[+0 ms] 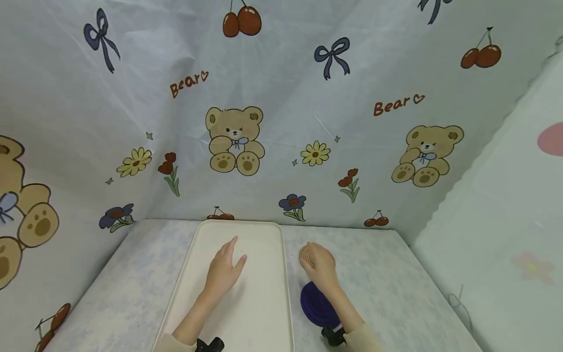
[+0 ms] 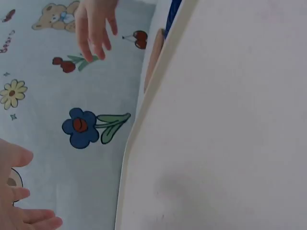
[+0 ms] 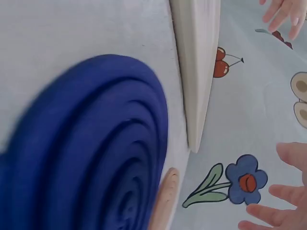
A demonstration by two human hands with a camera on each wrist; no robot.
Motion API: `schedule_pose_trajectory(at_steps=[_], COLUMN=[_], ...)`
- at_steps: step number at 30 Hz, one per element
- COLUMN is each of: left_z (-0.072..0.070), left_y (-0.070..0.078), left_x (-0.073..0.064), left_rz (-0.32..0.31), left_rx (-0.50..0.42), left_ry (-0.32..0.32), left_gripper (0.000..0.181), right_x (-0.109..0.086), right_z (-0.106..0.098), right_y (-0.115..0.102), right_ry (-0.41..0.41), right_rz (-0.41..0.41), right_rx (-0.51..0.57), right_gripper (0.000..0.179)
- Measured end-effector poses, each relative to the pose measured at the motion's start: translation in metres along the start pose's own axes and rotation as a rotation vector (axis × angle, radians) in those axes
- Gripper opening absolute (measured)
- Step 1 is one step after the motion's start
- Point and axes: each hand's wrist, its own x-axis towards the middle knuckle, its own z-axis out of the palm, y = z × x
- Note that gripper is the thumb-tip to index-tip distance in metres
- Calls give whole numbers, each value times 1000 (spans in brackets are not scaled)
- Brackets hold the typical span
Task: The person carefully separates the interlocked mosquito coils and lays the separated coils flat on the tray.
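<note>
My left hand [image 1: 222, 274] hovers over the cream tray [image 1: 264, 303], thumb and fingers apart with nothing between them. To the right of the tray, my right hand [image 1: 322, 270] is above a tan disc [image 1: 306, 254] with ringed ridges and hides much of it. In the right wrist view, the fingers [image 3: 285, 194] of that hand are spread and hold nothing. Nearer to me lies a dark blue disc [image 1: 314, 307] with spiral ridges, partly covered by the right forearm. The right wrist view shows the blue disc [image 3: 86, 148] up close, with the tan disc's edge [image 3: 165, 199] beyond it.
The tray has a low raised rim [image 1: 288, 288] and lies on a pale mottled tabletop [image 1: 387, 293]. A white cloth [image 1: 281, 98] printed with bears, bows and flowers hangs behind and at the left. A paler sheet [image 1: 492, 220] hangs at the right.
</note>
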Motion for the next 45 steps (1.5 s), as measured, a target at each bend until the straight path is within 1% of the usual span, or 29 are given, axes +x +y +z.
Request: schedule_pose_trajectory(at_steps=[2,4,6,9,10,13,14,17,18,20,22,24,27,28,30,31,32,34,37,39,42,45], left_z=[4,9,16,29,34,50,55,70,75,86,96,107,122,126,132,134,136,139,144,147,151,154], left_y=[8,15,22,32,35,43,45,56,60,68,75,80,84,85,86,87,88,90,93,97,101,102], left_x=[-1,-2,-5,-10,-12,-17,-19,-27,-30,-36,-44,-54,-71,-76,-84,-87,-90,-93,-96,-98,-102,-105], left_rz=[-40,-79,-104,-103,-105,-99,-104,-123,-128,-136,-129,-119,-109,-124,-149,-151,-154,-171,-152,-157,-152,-143], left_rx=[-83,-166,-272,-400,-434,-500,-515,-562,-576,-603,-620,-633,-628,-628,-611,-599,-586,-592,-595,-609,-611,-622], left_ry=[15,22,9,-16,-25,-47,-59,-110,-128,-157,-181,-211,-254,-271,-285,-292,-293,-301,-306,-307,-284,-243], left_gripper=[58,53,48,44,43,41,41,41,42,44,47,52,59,61,64,66,67,69,72,73,75,79], right_x=[-3,-7,-12,-21,-24,-30,-33,-39,-41,-45,-49,-54,-63,-66,-71,-73,-75,-76,-76,-76,-78,-79], right_z=[0,-1,-3,-7,-8,-11,-12,-15,-15,-15,-15,-14,-12,-11,-9,-9,-9,-8,-8,-8,-9,-9], right_y=[4,7,11,17,19,27,30,37,39,43,47,51,53,54,55,56,56,57,56,56,55,54], right_ry=[27,32,27,8,4,-19,-22,-10,-5,8,17,18,17,14,12,13,13,14,27,50,80,102], right_rz=[-4,27,82,198,226,298,315,341,340,342,348,359,374,378,392,402,411,423,445,464,491,514], right_rx=[91,180,243,297,305,366,402,465,468,468,426,365,316,303,300,296,283,268,236,216,201,253], right_gripper=[45,42,42,40,39,35,35,33,33,33,32,32,33,34,35,35,35,34,31,29,27,27])
